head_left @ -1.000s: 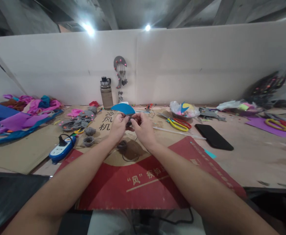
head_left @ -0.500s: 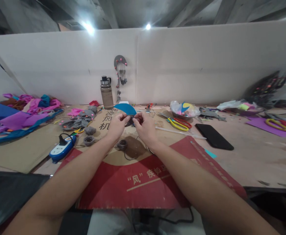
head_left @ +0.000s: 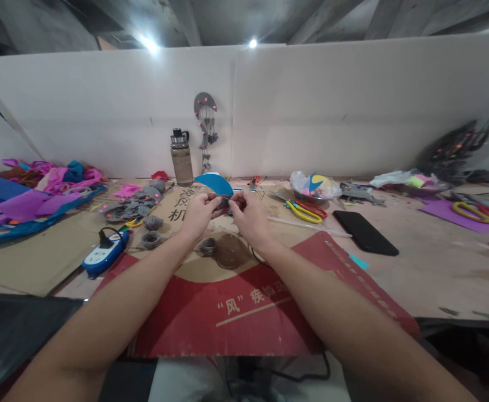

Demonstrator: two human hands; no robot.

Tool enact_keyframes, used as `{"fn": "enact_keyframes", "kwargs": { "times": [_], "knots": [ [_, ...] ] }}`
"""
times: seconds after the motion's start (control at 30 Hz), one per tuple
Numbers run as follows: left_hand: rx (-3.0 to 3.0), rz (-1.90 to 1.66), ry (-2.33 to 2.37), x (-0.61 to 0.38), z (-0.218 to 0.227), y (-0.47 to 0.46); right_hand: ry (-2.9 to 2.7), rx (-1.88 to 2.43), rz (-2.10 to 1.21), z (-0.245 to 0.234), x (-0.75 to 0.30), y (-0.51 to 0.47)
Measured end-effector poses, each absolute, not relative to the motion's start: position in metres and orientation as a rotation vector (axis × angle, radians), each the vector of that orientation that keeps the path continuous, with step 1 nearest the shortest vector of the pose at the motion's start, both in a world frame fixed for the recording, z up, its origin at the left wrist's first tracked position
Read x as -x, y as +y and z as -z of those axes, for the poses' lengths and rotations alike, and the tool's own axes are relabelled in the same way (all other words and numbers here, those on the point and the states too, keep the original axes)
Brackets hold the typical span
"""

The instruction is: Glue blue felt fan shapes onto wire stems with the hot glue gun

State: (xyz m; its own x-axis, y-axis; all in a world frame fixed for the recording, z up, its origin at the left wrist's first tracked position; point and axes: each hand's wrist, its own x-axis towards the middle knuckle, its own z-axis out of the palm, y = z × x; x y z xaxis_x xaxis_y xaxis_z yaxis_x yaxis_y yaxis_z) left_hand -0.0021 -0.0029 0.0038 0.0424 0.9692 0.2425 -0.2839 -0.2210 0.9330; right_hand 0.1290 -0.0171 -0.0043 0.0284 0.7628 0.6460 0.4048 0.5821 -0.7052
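My left hand (head_left: 200, 215) and my right hand (head_left: 250, 218) are close together over the cardboard, thumbs and fingers pinched. Between them is a small dark grey piece (head_left: 224, 202), perhaps felt, mostly covered by the fingertips. A blue crescent-shaped piece (head_left: 214, 182) shows just beyond the fingers; whether it is touched or lies behind them I cannot tell. Below the hands a coil of grey cord (head_left: 208, 246) rests on the cardboard. A dark strand curves beside my right wrist.
Red-printed cardboard (head_left: 227, 335) covers the table front. Leftward are a blue power strip (head_left: 105, 254), grey yarn balls (head_left: 152, 223), felt pieces (head_left: 133, 204) and a bottle (head_left: 181, 159). To the right lie yellow-handled scissors (head_left: 303, 212), a black phone (head_left: 365, 233) and a bowl of bits (head_left: 315, 187).
Both hands stay pinched on the small grey piece, with slight finger movement. The loose cord loop in front of the coil no longer shows there. The whole view has shifted slightly.
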Motion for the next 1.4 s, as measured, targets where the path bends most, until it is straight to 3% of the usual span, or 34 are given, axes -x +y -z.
{"fn": "enact_keyframes", "kwargs": {
  "times": [0.83,1.4],
  "knots": [
    [-1.255,-1.45,0.866,0.0,-0.003,-0.007,-1.544,1.04,-0.272,-0.008,-0.135,-0.02],
    [-1.08,-1.46,0.869,-0.001,-0.015,-0.014,-1.461,1.042,-0.426,-0.008,-0.137,-0.015]
  ]
}}
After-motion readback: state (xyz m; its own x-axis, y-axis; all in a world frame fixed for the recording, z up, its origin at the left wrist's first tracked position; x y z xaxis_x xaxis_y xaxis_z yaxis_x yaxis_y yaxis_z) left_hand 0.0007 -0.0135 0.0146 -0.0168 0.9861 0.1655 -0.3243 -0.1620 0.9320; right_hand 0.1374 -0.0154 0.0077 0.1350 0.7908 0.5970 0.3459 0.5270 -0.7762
